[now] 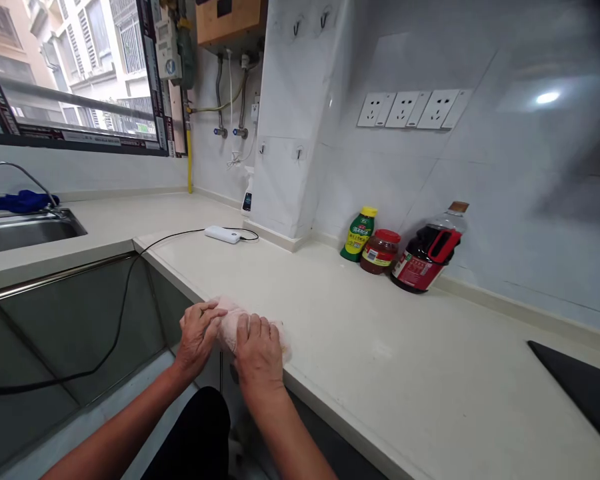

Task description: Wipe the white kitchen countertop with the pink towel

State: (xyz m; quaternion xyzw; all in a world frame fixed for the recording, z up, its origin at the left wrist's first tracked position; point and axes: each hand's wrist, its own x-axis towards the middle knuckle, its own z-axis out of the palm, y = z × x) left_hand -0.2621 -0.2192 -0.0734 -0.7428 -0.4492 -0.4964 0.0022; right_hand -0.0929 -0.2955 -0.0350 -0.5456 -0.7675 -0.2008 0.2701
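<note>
A pale pink cloth (233, 321) lies bunched on the front edge of the white countertop (350, 340). My right hand (260, 350) is on top of it, fingers curled over and gripping the fabric. At the cloth's left end, my left hand (199, 333) holds it with bent fingers, the thumb side toward the counter edge. Part of the cloth is hidden under both hands.
Against the wall stand a green bottle with a yellow cap (359, 235), a red-lidded jar (380, 252) and a large dark sauce bottle (427, 250). A white power bank (223, 234) trails a black cable (123, 310). A sink (30, 230) is left, a black cooktop (580, 387) right.
</note>
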